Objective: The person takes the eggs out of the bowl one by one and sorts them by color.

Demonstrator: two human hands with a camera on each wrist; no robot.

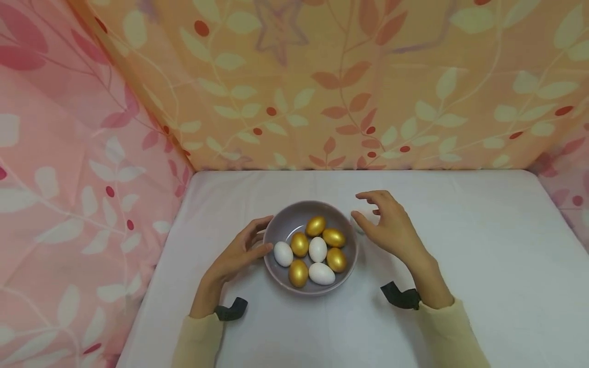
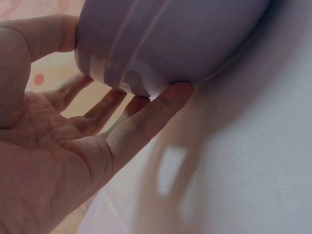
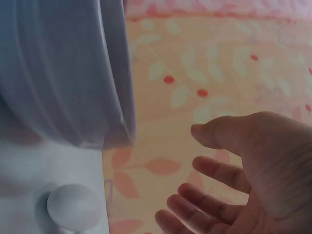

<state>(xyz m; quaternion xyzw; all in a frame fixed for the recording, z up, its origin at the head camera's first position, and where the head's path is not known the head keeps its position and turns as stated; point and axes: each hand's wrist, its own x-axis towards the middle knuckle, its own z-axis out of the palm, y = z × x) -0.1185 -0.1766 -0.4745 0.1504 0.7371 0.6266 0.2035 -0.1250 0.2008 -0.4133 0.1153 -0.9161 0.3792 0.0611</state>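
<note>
A mauve-grey bowl (image 1: 276, 225) stands on the white-covered table with several gold eggs (image 1: 298, 273) and three white eggs (image 1: 321, 274) inside. At its left side, the fingertips of my left hand (image 1: 236, 254) touch the outer wall, with the thumb at the rim and the little finger low by the base. My right hand (image 1: 391, 227) hovers right of the bowl, fingers loosely bent and spread, holding nothing. On the table beside the bowl sits another white egg (image 3: 74, 207), seen in the right wrist view; in the head view my right hand mostly hides it.
The white cloth (image 1: 497, 255) covers the table. Leaf-patterned fabric hangs behind it (image 1: 322, 102) and along the left side. A dark strap piece (image 1: 231, 309) sticks out from the left wrist, and a similar dark piece (image 1: 400, 296) from the right.
</note>
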